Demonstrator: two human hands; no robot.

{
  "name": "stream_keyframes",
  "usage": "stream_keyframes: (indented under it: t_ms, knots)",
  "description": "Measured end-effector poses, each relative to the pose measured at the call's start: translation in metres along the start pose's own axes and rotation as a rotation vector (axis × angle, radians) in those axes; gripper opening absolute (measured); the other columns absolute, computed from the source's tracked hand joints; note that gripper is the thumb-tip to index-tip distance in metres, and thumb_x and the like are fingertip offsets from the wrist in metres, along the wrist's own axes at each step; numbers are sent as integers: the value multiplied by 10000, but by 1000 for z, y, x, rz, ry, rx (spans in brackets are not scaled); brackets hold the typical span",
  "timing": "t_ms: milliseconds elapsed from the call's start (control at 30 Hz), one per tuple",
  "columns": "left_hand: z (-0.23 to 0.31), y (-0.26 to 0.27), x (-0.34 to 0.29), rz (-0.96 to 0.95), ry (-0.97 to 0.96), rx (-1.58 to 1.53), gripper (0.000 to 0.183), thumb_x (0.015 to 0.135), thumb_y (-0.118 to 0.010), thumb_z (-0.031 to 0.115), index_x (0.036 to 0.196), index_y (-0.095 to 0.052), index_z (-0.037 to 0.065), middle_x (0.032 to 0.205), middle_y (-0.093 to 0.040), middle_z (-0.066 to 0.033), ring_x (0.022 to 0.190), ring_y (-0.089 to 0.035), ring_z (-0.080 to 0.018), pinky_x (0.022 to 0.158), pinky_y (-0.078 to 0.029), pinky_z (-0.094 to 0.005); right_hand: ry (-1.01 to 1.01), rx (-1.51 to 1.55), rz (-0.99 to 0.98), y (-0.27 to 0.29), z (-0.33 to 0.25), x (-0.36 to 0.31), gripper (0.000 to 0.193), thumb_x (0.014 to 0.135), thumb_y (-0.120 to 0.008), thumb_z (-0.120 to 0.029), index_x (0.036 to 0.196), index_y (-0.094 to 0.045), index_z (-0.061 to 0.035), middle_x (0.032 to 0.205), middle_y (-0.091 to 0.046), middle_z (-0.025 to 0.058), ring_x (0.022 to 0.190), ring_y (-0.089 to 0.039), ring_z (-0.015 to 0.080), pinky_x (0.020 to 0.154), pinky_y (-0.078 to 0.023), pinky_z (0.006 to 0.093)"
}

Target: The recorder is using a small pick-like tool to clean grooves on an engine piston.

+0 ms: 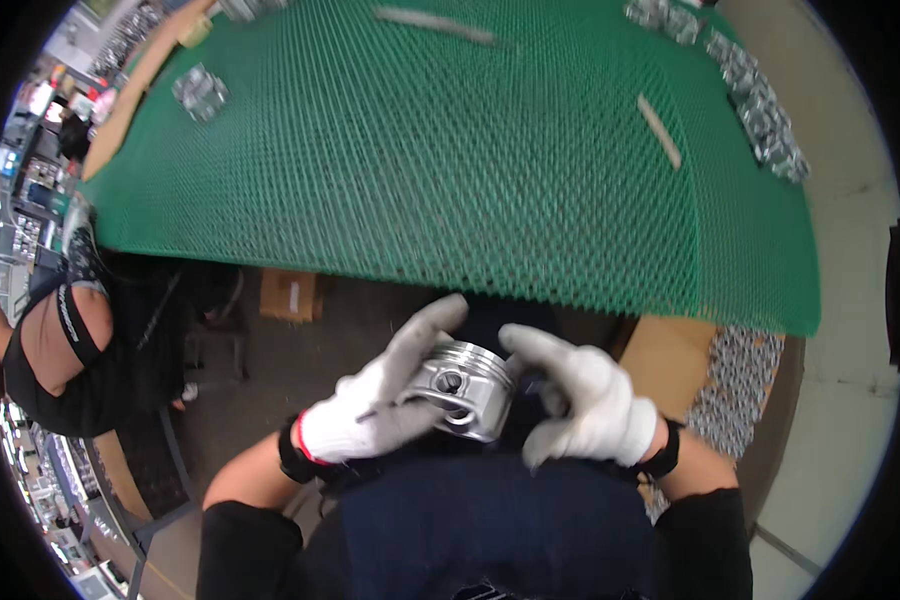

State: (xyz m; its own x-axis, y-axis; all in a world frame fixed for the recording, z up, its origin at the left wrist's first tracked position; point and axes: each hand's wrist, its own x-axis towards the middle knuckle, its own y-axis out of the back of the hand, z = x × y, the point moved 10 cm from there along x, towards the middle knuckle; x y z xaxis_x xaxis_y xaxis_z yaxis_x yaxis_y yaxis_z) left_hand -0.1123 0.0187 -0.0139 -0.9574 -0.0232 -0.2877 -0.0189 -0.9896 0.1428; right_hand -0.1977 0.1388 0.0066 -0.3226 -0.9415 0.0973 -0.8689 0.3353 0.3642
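A silver metal engine piston, with ring grooves round its crown and a pin hole in its side, is held above my lap. My left hand, in a white glove, grips it from the left, with the thumb and fingers on its near and far sides. My right hand, also in a white glove, is just right of the piston, its fingers spread and curved. The fingertips come close to the piston's rim; whether they touch it I cannot tell.
Ahead lies a table covered in green ribbed matting. On it are a single metal part, a row of shiny parts and two thin strips. Many small parts sit at my right. A person sits at left, near a cardboard box.
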Motion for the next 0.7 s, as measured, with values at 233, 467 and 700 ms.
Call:
stream_keyframes:
  t_ms: [233, 467, 700]
  knots:
    - [22, -6, 16, 30, -148, 276, 515, 838, -719, 175, 1261, -479, 5, 1100, -609, -171, 1017, -647, -281, 840, -534, -376, -121, -347, -346, -7, -20, 38, 648, 831, -674, -378, 1378, -486, -87, 910, -674, 122, 784, -685, 310, 684, -560, 377]
    - [2, -15, 7, -263, 78, 140, 394, 861, -621, 60, 1236, -524, -11, 1091, -651, -126, 959, -651, -216, 823, -523, -324, 94, -545, -264, 29, -14, 34, 201, 856, -638, -274, 781, -678, -91, 729, -646, 75, 638, -643, 292, 584, -512, 389]
    - [-17, -29, -10, -324, 54, -36, 313, 901, -559, 38, 1207, -542, -28, 1112, -606, -171, 1047, -622, -267, 892, -501, -377, 269, -541, -409, -9, -33, 39, 308, 881, -597, -386, 744, -641, -114, 681, -616, 101, 639, -640, 317, 577, -519, 436]
